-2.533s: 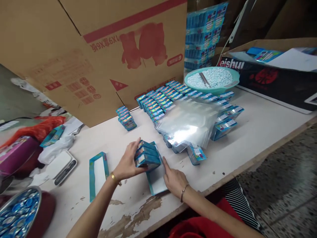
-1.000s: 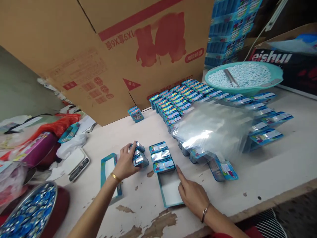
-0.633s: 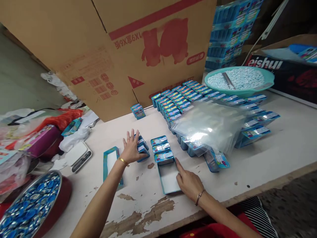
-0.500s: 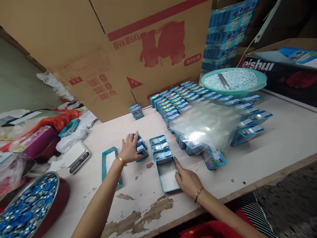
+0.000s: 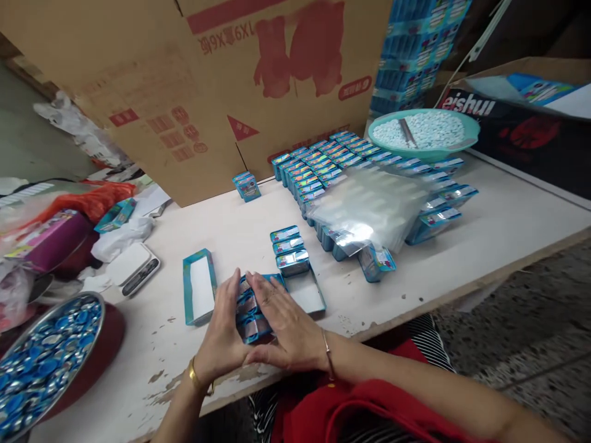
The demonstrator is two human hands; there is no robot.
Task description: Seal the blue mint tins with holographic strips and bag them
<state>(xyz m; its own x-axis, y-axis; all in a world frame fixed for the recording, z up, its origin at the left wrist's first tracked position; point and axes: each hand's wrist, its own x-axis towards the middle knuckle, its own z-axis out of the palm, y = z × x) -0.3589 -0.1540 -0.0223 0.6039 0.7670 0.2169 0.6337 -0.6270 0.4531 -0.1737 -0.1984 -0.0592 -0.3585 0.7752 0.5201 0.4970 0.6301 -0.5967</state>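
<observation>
Close to the table's front edge, my left hand (image 5: 222,332) and my right hand (image 5: 290,325) cup a small row of blue boxes (image 5: 253,327) from both sides, fingers fairly straight against them. The hands partly hide these boxes. Just beyond my right hand is a shallow open tray (image 5: 310,295) with a white inside and blue rim; a few blue boxes (image 5: 293,261) stand at its far end. Left of my hands lies another tray (image 5: 199,288) of the same kind, its white bottom bare.
Rows of blue boxes (image 5: 305,178) fill the back right, partly under clear plastic bags (image 5: 369,206). A green basin (image 5: 468,132) holds pale pellets. A large carton (image 5: 175,80) stands behind. At left are a white scale (image 5: 133,267) and a red bowl (image 5: 108,344) of blue-and-silver pieces.
My left hand has come nearer with the boxes, and my right hand has left the tray's right edge to close on them from the right. The view has shifted slightly.
</observation>
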